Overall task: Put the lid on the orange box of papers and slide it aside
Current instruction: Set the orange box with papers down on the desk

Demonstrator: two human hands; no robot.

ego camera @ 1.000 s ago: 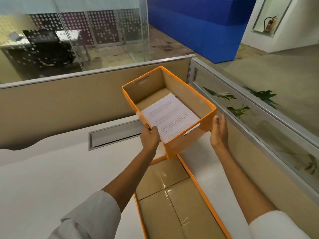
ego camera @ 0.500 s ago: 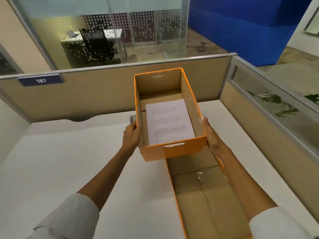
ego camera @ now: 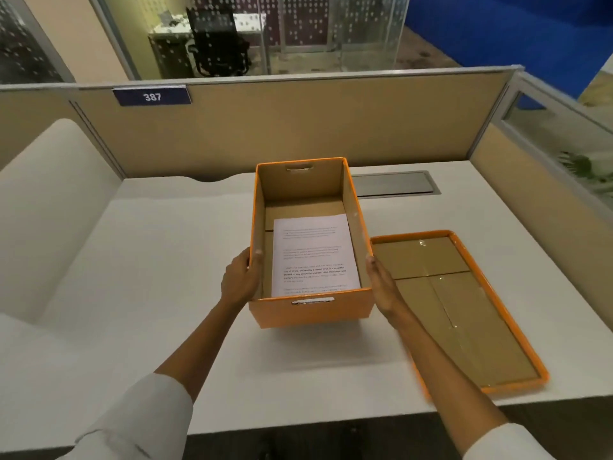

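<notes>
The orange box stands open in the middle of the white desk, with white printed papers lying flat on its bottom. My left hand grips the box's left wall near the front, thumb over the rim. My right hand presses flat against its right wall. The orange lid lies upside down on the desk just right of the box, its brown cardboard inside facing up. Part of the lid's left edge is hidden by my right forearm.
A beige partition with a blue "387" plate runs behind the desk, and another partition closes the right side. A grey cable hatch sits flush in the desk behind the box. The desk's front edge runs near my forearms.
The box, held in both hands, has come from the far right corner to the middle of the desk. The lid, which was below the box, now lies to its right.
</notes>
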